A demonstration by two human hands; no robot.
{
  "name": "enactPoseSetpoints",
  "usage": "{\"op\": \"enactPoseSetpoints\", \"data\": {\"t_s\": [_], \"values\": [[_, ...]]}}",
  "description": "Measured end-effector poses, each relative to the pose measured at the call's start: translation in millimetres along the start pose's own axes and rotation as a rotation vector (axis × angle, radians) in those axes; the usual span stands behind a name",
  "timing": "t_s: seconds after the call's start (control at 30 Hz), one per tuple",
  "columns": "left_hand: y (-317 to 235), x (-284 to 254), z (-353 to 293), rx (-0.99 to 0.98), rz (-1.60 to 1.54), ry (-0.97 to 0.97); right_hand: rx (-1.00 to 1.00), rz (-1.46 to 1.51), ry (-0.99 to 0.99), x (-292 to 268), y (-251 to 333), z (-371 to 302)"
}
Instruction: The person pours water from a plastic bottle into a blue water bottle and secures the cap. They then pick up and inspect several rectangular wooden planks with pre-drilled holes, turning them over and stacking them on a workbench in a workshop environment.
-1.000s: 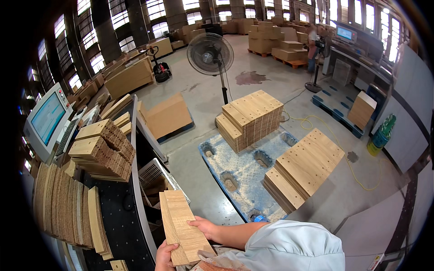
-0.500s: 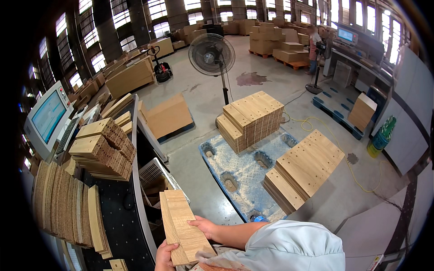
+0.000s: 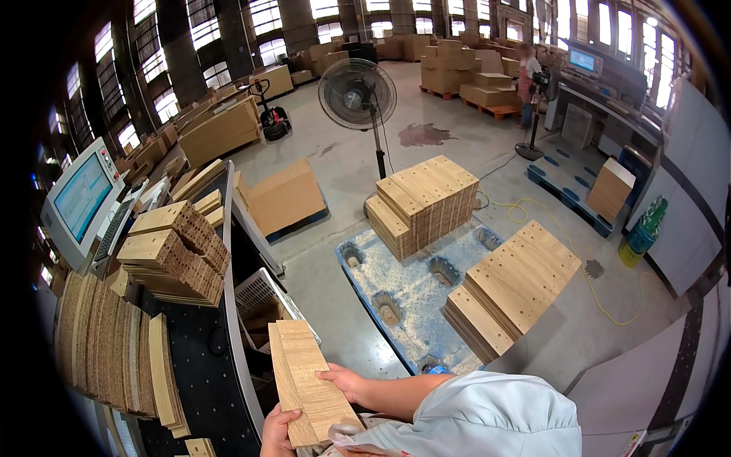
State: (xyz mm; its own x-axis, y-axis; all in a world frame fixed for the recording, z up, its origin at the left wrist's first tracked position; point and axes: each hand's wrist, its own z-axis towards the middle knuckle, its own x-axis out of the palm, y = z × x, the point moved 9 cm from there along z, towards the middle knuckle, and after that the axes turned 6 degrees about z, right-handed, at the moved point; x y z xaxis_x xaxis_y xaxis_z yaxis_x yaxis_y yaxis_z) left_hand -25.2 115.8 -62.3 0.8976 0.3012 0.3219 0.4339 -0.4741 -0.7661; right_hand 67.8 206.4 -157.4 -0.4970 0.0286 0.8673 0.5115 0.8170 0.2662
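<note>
Head view. Both hands hold a stack of narrow wooden boards (image 3: 311, 385) near the lower edge, just right of the black table (image 3: 202, 381).

The left hand (image 3: 278, 433) grasps the near end of the boards, fingers wrapped over the left edge. The right hand (image 3: 344, 381) grips the right edge around mid-length, thumb on the top face. This two-point grip likely keeps the boards aligned as one pack and stops the far end from dropping.

The boards' long axis runs near to far, leaning slightly left. The far end points toward the white basket (image 3: 263, 293) and the floor beyond; the broad face is turned up toward the camera.

On the table, left of the hands, panels stand on edge in a row (image 3: 106, 343); farther off, drilled pieces lie in a tilted pile (image 3: 171, 251), beside a monitor (image 3: 80, 199).

Right of the table, a blue pallet (image 3: 403, 286) carries two stacks of drilled panels: one far (image 3: 422, 202), one near right (image 3: 514, 286). A fan (image 3: 356, 95) stands beyond.
</note>
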Motion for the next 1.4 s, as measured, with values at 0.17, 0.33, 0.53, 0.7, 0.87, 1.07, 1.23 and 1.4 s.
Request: {"op": "enactPoseSetpoints", "data": {"t_s": [0.17, 0.33, 0.53, 0.7, 0.87, 1.07, 1.23, 1.4], "values": [[1, -3, -1, -0.007, 0.007, -0.037, 0.004, 0.001, -0.021, 2, 0, -4], [3, -5, 0, -0.016, 0.009, -0.045, 0.012, 0.005, -0.005, -8, -6, 7], [6, -10, 2, -0.01, 0.015, -0.054, 0.035, -0.003, -0.012, -1, -5, 0], [11, -18, 8, -0.008, 0.005, -0.021, 0.031, 0.007, -0.016, 1, -4, -3], [13, -20, 9, -0.001, -0.009, 0.016, 0.031, 0.007, -0.005, -3, -8, 3], [15, -19, 10, -0.003, -0.017, 0.029, 0.023, -0.003, -0.001, -3, -6, -3], [15, -16, 8, 0.001, -0.04, 0.021, 0.035, 0.021, 0.0, -8, -8, -1], [15, -18, 11, 0.001, -0.066, 0.017, 0.044, 0.014, -0.012, -10, -7, 2]]}}
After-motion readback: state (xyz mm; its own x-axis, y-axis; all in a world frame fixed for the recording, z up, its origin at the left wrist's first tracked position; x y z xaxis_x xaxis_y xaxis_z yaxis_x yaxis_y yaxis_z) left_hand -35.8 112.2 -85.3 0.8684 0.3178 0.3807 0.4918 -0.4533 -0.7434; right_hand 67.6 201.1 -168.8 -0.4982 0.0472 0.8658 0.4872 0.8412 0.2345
